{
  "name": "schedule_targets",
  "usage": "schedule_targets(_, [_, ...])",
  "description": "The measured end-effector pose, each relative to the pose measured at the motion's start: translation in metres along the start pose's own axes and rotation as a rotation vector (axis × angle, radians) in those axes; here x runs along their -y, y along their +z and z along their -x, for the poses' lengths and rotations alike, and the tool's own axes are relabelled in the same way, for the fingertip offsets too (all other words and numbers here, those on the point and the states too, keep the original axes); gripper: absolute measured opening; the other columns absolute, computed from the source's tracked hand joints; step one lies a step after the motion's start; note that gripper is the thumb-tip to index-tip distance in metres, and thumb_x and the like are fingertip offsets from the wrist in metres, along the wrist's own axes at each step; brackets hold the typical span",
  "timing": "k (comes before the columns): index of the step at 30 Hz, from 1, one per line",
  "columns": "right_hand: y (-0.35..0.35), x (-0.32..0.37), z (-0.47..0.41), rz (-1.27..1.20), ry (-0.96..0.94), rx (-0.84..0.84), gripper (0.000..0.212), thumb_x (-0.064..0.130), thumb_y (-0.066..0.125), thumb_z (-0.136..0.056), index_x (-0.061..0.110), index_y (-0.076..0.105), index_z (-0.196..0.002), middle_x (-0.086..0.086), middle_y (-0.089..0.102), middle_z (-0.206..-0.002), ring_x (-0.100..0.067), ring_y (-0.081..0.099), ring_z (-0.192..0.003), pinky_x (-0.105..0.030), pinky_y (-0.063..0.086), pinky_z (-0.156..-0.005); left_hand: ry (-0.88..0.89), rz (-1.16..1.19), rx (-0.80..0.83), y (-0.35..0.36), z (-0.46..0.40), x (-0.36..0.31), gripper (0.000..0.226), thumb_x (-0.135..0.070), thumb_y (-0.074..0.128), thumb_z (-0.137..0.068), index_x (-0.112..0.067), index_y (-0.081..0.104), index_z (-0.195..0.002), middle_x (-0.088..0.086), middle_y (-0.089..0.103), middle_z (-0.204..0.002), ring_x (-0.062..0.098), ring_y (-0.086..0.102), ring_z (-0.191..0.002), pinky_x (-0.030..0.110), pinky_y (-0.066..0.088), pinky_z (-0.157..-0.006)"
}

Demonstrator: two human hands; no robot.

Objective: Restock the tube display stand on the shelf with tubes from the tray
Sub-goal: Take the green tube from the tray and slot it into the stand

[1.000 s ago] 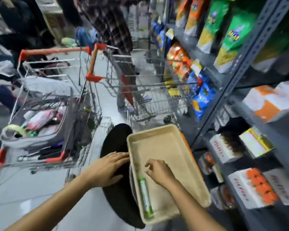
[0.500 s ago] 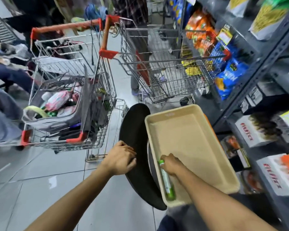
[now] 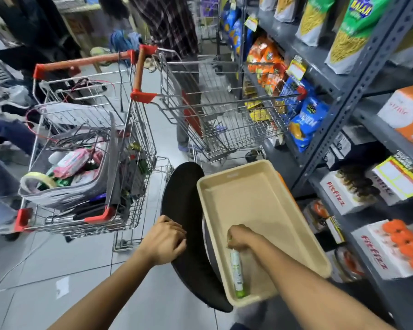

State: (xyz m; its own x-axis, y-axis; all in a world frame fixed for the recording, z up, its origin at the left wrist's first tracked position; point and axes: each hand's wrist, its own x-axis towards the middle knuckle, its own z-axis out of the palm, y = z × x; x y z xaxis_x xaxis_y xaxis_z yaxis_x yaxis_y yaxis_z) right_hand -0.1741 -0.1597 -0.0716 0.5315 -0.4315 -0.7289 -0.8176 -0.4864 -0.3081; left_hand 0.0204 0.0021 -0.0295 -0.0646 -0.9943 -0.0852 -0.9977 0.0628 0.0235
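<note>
the beige tray (image 3: 260, 194) sits at about 5 o'clock in the view, resting on a round black seat (image 3: 184, 201) that shows along its left side. one tube (image 3: 237, 272), white with a green end, lies along the tray's near-left wall. the right hand (image 3: 242, 236) reaches into the tray from the near side and is closed around the far end of the tube, fingers curled over it. the left hand (image 3: 166, 241), at 6 o'clock, is clenched on the near-left edge of the black seat, just left of the tray.

at 9 to 10 o'clock stands a wire cart (image 3: 86, 163) with red corners, loaded with packets, a roll of tape and dark items. a second wire cart (image 3: 219, 108), at 12 o'clock, looks empty of goods. behind it stands a person in a checked shirt (image 3: 169, 22).

the grey metal shelf (image 3: 358, 91) runs down the right, from 1 to 4 o'clock, with snack bags above and white and orange boxes (image 3: 391, 248) lower down. the tube display stand cannot be made out among them.
</note>
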Motion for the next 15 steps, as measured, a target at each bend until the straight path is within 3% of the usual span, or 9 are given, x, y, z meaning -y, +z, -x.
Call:
schedule_targets(2, [-0.019, -0.004, 0.018, 0.005, -0.052, -0.036, 0.032, 0.028, 0.063, -0.085, 0.003, 0.069, -0.105, -0.019, 0.070, -0.111, -0.032, 0.064, -0.102, -0.033, 0.051, -0.085, -0.013, -0.040, 0.066, -0.004, -0.001, -0.001, 0.037, -0.039, 0.039, -0.083, -0.020, 0.069, -0.077, -0.007, 0.073, -0.089, 0.009, 0.062, -0.091, 0.033, 0.033, -0.085])
schedule_targets(4, [-0.048, -0.008, 0.046, -0.026, -0.118, -0.109, 0.029, 0.028, 0.064, -0.084, 0.005, 0.070, -0.102, -0.018, 0.070, -0.110, -0.031, 0.064, -0.103, -0.031, 0.049, -0.084, -0.024, -0.085, 0.151, -0.012, -0.009, -0.004, 0.039, -0.042, 0.036, -0.082, -0.018, 0.067, -0.077, -0.002, 0.071, -0.084, 0.018, 0.062, -0.081, 0.035, 0.034, -0.084])
schedule_targets(7, [-0.107, -0.015, 0.101, -0.053, -0.198, -0.218, 0.026, 0.022, 0.065, -0.084, 0.002, 0.069, -0.100, -0.021, 0.072, -0.095, -0.030, 0.065, -0.082, -0.031, 0.048, -0.071, -0.026, -0.057, 0.215, -0.044, -0.043, -0.008, 0.035, -0.043, 0.040, -0.085, -0.018, 0.065, -0.082, 0.004, 0.072, -0.084, 0.025, 0.062, -0.082, 0.034, 0.036, -0.085])
schedule_targets(10, [-0.174, -0.024, 0.178, -0.087, -0.243, -0.292, 0.022, 0.009, 0.065, -0.085, 0.002, 0.067, -0.106, -0.016, 0.068, -0.078, -0.016, 0.061, -0.056, -0.023, 0.050, -0.058, 0.028, 0.020, 0.061, -0.103, -0.099, -0.022, 0.027, -0.038, 0.046, -0.081, -0.017, 0.062, -0.079, 0.007, 0.072, -0.080, 0.027, 0.063, -0.078, 0.032, 0.041, -0.071])
schedule_targets(12, [-0.216, -0.030, 0.237, -0.056, -0.275, -0.352, 0.024, 0.004, 0.069, -0.082, 0.008, 0.068, -0.106, -0.010, 0.069, -0.079, -0.004, 0.059, -0.056, -0.014, 0.046, -0.054, 0.069, 0.115, -0.030, -0.149, -0.141, -0.043, 0.021, -0.033, 0.047, -0.080, -0.017, 0.060, -0.073, 0.011, 0.070, -0.075, 0.032, 0.063, -0.072, 0.035, 0.045, -0.062])
schedule_targets(15, [-0.267, -0.041, 0.335, 0.095, -0.281, -0.528, 0.025, 0.014, 0.073, -0.079, 0.021, 0.069, -0.102, 0.006, 0.068, -0.083, 0.010, 0.053, -0.059, -0.012, 0.040, -0.060, 0.176, 0.161, -0.145, -0.219, -0.200, -0.092, 0.026, -0.036, 0.040, -0.078, -0.017, 0.056, -0.070, 0.014, 0.069, -0.072, 0.034, 0.062, -0.068, 0.036, 0.045, -0.056])
